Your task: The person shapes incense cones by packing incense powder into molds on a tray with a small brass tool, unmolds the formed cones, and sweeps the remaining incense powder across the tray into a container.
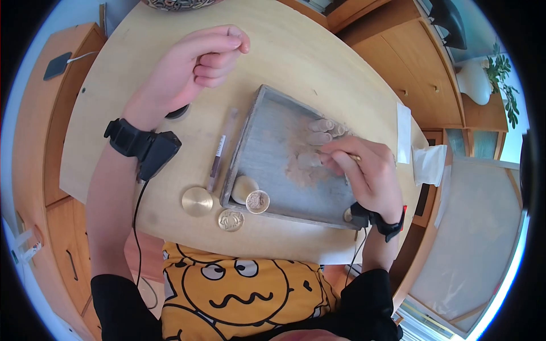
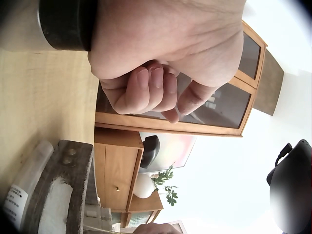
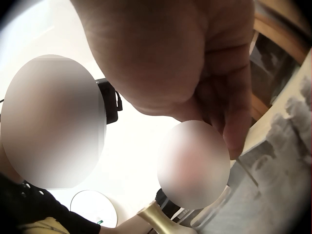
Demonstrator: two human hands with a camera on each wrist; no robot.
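My left hand (image 1: 207, 59) is raised over the far left of the table, fingers curled in. In the left wrist view its thumb and forefinger (image 2: 173, 114) meet, with nothing visible between them. My right hand (image 1: 364, 170) pinches a thin stick (image 3: 249, 173) with a brass-coloured end (image 1: 355, 157), over the right side of a grey wooden tray (image 1: 273, 122). Below its fingertips a pale rounded lump (image 1: 310, 161) lies amid brown powder (image 1: 296, 173). Several similar pale pieces (image 1: 319, 138) cluster farther back in the tray.
At the tray's near left corner are a powder-filled brass-coloured cup (image 1: 257, 202) and a pale round thing (image 1: 244, 187). A brass disc (image 1: 197, 202), a patterned brass piece (image 1: 231, 220) and a labelled clear tube (image 1: 220, 146) lie left. A brass-coloured vessel (image 3: 161, 219) stands by my right wrist.
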